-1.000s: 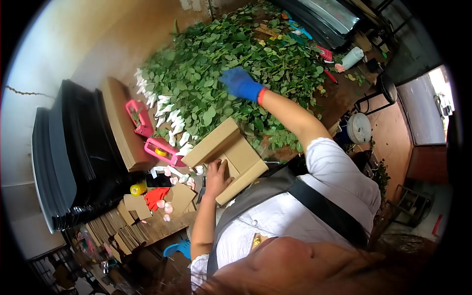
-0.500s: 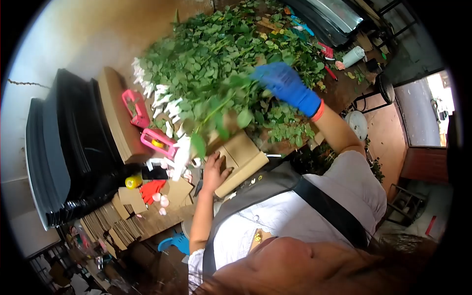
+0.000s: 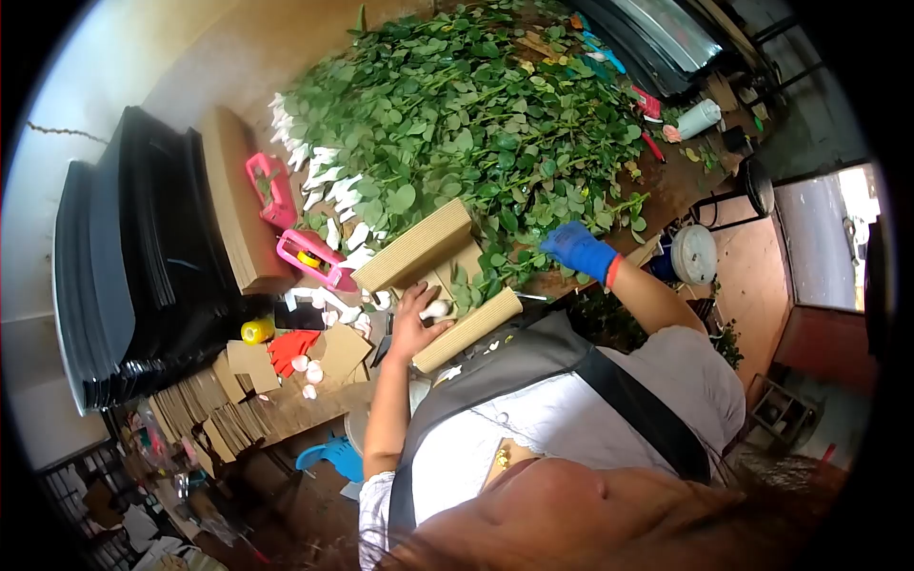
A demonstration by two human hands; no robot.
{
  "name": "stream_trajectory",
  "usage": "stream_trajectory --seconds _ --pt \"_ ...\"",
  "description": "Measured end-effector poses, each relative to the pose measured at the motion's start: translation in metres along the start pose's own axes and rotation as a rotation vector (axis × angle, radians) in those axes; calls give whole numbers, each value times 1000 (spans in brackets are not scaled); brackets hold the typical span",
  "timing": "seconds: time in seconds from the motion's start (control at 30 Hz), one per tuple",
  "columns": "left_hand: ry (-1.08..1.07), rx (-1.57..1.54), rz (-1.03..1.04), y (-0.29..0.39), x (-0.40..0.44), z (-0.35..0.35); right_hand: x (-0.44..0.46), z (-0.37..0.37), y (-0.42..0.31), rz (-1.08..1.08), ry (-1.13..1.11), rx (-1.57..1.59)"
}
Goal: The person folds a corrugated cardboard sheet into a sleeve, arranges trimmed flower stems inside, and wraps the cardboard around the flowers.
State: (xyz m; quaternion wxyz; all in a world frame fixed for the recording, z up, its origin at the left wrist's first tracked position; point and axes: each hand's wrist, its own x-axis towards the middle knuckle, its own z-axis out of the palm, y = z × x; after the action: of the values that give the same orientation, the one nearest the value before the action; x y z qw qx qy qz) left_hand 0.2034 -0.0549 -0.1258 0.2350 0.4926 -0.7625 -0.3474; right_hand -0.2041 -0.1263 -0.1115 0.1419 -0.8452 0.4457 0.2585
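White tip (image 3: 436,309) partly hidden, seemingly by left fingers (image 3: 413,297)

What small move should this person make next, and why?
Perhaps the left hand should settle the white head inside the folded cardboard: the head lies right at that hand, and leaves lie between the cardboard's raised sides.

No word, number or brand can be read. On the red packet (image 3: 647,103), just beside the leaves (image 3: 457,124), any print is too small for reading.
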Motion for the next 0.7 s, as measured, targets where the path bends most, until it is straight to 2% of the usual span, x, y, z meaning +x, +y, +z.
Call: stream_trajectory --seconds 0.07,0.17,0.23,0.27,0.33,0.43,0.53,0.63,0.7 --pt "-6 3 3 -3 -1 4 11 -2 5 -7 -183 -27" --pt "-15 49 28 -7 -2 7 -6 -83 2 -39 37 -88" --pt "-76 52 21 -3 0 1 37 -130 0 106 326 56" --pt "-95 57 19 1 2 -1 47 -163 -4 70 529 223" --pt "-125 74 12 6 5 -5 122 -156 8 19 863 175" --pt "-180 98 8 1 5 -2 194 -127 11 209 778 -155" --pt "-213 70 5 -2 4 -4 199 -147 9 250 434 -18" --pt "-196 38 -10 0 4 -3 146 -186 29 219 696 150" --pt "-165 45 -12 1 2 -2 88 -197 42 50 1122 58"
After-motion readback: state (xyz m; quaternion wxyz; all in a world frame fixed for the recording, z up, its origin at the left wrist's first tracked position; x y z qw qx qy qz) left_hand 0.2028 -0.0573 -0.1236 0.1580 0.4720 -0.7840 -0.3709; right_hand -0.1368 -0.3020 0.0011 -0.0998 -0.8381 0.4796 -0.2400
